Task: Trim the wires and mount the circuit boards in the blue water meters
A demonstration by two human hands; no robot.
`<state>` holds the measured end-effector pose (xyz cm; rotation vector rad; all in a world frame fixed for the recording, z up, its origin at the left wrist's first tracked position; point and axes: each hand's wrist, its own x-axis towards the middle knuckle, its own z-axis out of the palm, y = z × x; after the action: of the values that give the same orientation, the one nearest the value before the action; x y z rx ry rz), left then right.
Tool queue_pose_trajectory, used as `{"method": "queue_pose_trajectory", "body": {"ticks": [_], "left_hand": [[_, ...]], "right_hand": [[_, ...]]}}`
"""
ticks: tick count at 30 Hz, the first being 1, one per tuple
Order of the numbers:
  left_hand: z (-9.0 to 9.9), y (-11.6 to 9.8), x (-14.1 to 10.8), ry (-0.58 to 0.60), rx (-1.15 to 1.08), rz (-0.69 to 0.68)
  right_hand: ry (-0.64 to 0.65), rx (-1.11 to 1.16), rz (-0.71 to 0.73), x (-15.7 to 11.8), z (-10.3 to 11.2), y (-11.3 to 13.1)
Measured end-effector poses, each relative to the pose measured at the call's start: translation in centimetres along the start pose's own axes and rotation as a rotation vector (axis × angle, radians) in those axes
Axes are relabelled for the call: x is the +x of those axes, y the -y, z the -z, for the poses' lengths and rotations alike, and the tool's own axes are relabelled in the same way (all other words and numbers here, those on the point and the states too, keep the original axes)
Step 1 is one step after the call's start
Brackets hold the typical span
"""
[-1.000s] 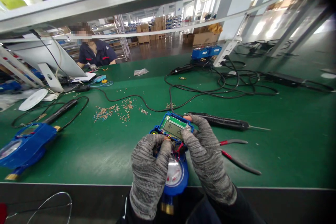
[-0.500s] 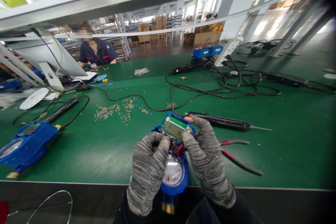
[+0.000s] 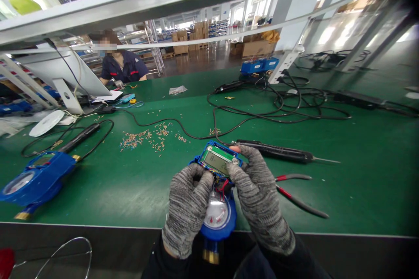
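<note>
A blue water meter (image 3: 231,220) with a round dial and brass fitting rests at the table's front edge, in front of me. Its upper housing is uncovered and shows a circuit board with a lit LCD screen (image 3: 218,162). Red and dark wires (image 3: 223,186) come out between the board and the dial. My left hand (image 3: 190,207), in a grey knitted glove, pinches the housing's lower left side; its fingertips are partly hidden. My right hand (image 3: 262,196), gloved alike with a bare fingertip showing, grips the right edge of the board housing.
Right of my hand lie red-and-grey pliers handles (image 3: 301,202) and a black electric screwdriver (image 3: 278,151). Many small screws (image 3: 140,138) are scattered left of centre. Another blue meter (image 3: 42,178) stands at left. Black cables (image 3: 281,111) cross the back. A co-worker (image 3: 122,67) sits opposite.
Both hands keep their hold on the meter, with hardly any movement. The whole view has shifted slightly, and my left wrist sits a little higher and further right.
</note>
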<state>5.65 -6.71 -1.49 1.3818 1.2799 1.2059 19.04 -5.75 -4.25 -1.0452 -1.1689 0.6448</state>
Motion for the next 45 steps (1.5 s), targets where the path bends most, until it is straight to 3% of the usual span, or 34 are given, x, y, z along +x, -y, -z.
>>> {"method": "queue_pose_trajectory", "body": {"ticks": [6, 14, 16, 23, 29, 33, 37, 41, 45], "left_hand": [[0.2, 0.4, -0.5, -0.113, 0.002, -0.019], [0.8, 0.4, 0.3, -0.305, 0.201, -0.222], [1.1, 0.4, 0.8, -0.252, 0.187, -0.238], [2.2, 0.7, 2.2, 0.204, -0.224, -0.081], [3.4, 0.0, 3.2, 0.391, -0.297, 0.032], [2.8, -0.4, 3.2, 0.304, -0.224, 0.040], [2.0, 0.0, 3.1, 0.115, -0.266, 0.027], [1.5, 0.0, 2.9, 0.080, -0.205, 0.040], [1.2, -0.4, 2.7, 0.025, -0.207, 0.042]], "right_hand": [[0.001, -0.004, 0.019, 0.2, 0.1, 0.3], [0.015, -0.001, 0.048, 0.0, 0.0, 0.1], [0.031, 0.013, 0.048, 0.1, 0.0, 0.2], [0.148, 0.065, -0.026, 1.1, 1.1, -0.3], [0.304, 0.094, -0.075, 2.5, 2.3, -1.2], [0.325, -0.142, 0.088, 3.0, 2.5, -1.1], [0.184, -0.527, 0.448, 2.9, 2.7, 0.9], [0.229, -0.739, 0.709, 2.2, 2.4, 2.8], [0.210, -0.853, 0.858, 1.5, 1.6, 2.8]]}}
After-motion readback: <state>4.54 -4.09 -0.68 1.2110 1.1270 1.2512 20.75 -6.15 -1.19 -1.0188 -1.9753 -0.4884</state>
